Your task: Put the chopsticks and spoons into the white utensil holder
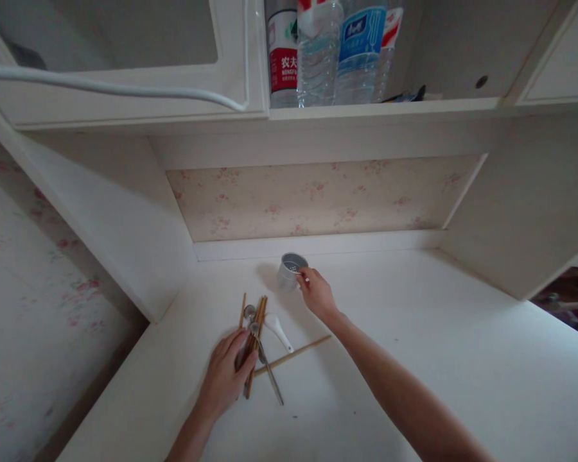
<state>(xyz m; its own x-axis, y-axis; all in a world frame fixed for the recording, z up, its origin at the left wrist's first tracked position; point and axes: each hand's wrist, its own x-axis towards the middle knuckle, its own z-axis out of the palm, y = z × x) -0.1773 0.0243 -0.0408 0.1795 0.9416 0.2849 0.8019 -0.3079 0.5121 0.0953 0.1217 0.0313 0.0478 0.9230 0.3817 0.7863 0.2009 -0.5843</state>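
Observation:
My right hand [316, 293] pinches the near right rim of a small grey-white utensil holder [287, 277] with drain holes in its bottom. The holder stands upright on the white desk, and nothing shows inside it. My left hand [227, 372] is closed around a bundle of wooden chopsticks [260, 309] lying on the desk. Metal spoons [272, 378] lie among and beside the chopsticks, partly hidden by my fingers. A white soup spoon [280, 332] rests just right of the bundle. One loose chopstick [301, 353] lies crosswise below it.
Above the desk [414, 359] runs a shelf [390, 110] holding several plastic bottles [320, 61]. A white cable [125, 85] crosses the cabinet front at upper left. Side panels [525, 212] bound the desk, with floral wallpaper [313, 199] behind.

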